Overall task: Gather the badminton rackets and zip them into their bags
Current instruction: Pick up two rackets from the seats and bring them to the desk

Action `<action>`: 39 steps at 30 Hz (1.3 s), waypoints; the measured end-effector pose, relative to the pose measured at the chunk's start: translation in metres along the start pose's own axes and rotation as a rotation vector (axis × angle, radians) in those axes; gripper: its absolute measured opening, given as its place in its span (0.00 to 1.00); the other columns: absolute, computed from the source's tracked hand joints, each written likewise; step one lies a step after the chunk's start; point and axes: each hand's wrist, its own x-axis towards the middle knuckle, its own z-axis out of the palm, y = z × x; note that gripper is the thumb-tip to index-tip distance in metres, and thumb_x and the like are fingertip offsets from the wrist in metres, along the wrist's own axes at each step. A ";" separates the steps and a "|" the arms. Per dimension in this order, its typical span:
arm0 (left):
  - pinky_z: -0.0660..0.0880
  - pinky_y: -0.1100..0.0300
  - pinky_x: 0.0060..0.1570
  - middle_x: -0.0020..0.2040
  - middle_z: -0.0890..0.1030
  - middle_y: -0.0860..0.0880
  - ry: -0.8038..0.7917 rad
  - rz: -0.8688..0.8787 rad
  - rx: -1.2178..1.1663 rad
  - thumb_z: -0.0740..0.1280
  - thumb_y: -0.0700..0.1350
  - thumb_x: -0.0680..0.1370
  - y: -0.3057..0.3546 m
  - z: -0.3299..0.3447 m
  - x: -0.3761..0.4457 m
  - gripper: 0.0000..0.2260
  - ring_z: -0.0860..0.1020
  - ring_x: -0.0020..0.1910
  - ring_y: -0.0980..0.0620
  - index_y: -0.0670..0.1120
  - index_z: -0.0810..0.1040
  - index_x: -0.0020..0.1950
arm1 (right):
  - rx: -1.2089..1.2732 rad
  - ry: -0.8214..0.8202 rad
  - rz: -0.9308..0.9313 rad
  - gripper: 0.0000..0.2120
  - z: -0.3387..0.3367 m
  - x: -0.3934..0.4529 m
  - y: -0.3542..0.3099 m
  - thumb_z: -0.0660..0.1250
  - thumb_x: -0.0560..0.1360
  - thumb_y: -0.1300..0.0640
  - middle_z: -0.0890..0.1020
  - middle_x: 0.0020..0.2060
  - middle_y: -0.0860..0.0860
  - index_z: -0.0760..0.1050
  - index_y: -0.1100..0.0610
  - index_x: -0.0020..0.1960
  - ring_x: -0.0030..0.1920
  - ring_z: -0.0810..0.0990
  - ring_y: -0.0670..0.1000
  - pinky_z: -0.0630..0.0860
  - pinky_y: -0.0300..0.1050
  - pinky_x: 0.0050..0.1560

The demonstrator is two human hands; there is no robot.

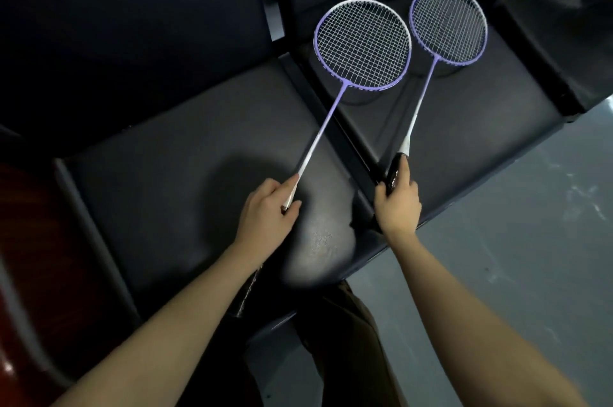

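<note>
Two purple-and-white badminton rackets are held above a row of black padded seats. My left hand [267,207] grips the white lower shaft of the nearer racket [362,45], whose head hangs over the gap between two seats. My right hand [398,204] is closed around the black handle of the second racket [447,21], whose head is over the back of the right seat. Both racket heads point away from me, side by side and just apart. No racket bag is visible.
The black seats [185,181] run from lower left to upper right, with dark backrests behind. A red-brown surface [30,240] lies at the far left. Grey floor [530,240] is on the right, and my trouser leg [348,340] shows below the seat edge.
</note>
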 end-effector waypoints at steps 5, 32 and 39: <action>0.75 0.49 0.43 0.43 0.74 0.44 0.069 0.068 0.012 0.69 0.40 0.73 0.020 -0.057 -0.034 0.19 0.75 0.39 0.45 0.44 0.74 0.64 | 0.145 0.046 -0.004 0.28 -0.032 -0.065 -0.044 0.58 0.77 0.55 0.74 0.53 0.59 0.56 0.46 0.75 0.51 0.75 0.61 0.72 0.61 0.57; 0.75 0.45 0.41 0.41 0.77 0.43 0.564 0.109 0.120 0.69 0.38 0.73 0.003 -0.449 -0.440 0.18 0.77 0.40 0.44 0.41 0.76 0.63 | 0.367 -0.002 -0.655 0.28 -0.100 -0.588 -0.250 0.60 0.78 0.52 0.71 0.44 0.51 0.54 0.43 0.75 0.39 0.74 0.50 0.76 0.55 0.46; 0.75 0.47 0.42 0.44 0.77 0.44 0.711 -0.062 0.133 0.67 0.40 0.75 -0.022 -0.473 -0.565 0.18 0.76 0.41 0.45 0.43 0.74 0.65 | 0.367 -0.152 -0.894 0.26 -0.088 -0.686 -0.250 0.62 0.78 0.55 0.73 0.47 0.50 0.59 0.45 0.73 0.44 0.75 0.51 0.76 0.52 0.48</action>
